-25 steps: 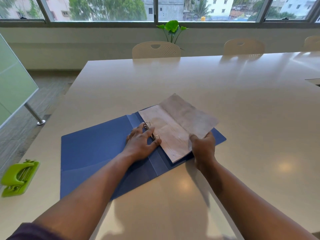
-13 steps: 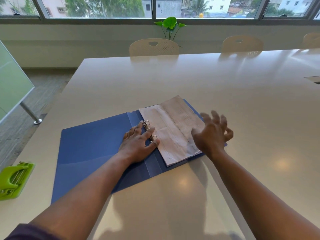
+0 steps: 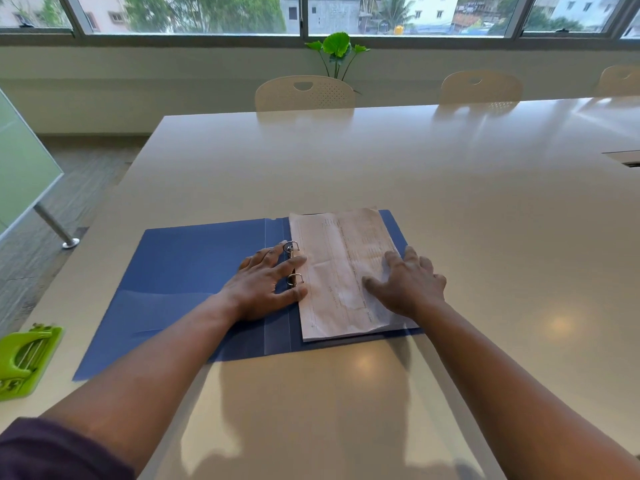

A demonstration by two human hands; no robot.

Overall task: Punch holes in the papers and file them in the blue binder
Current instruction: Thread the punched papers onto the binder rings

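The blue binder (image 3: 194, 271) lies open and flat on the white table (image 3: 450, 188). A stack of printed papers (image 3: 337, 268) lies on its right half, threaded on the two metal rings (image 3: 293, 263) at the spine. My left hand (image 3: 266, 285) rests flat on the spine, fingers spread around the rings and touching the papers' left edge. My right hand (image 3: 408, 282) lies palm down with spread fingers on the papers' right part. Neither hand grips anything.
A green hole punch (image 3: 24, 360) sits near the table's left front edge. Cream chairs (image 3: 304, 93) stand at the far side, with a potted plant (image 3: 337, 51) by the window. A glass panel on a metal leg (image 3: 52, 223) stands left of the table.
My right hand let go of the lifted sheet; the sheet dropped flat onto the stack, and the hand now presses down on it. The binder has turned squarer to me. Left hand stays at the rings.
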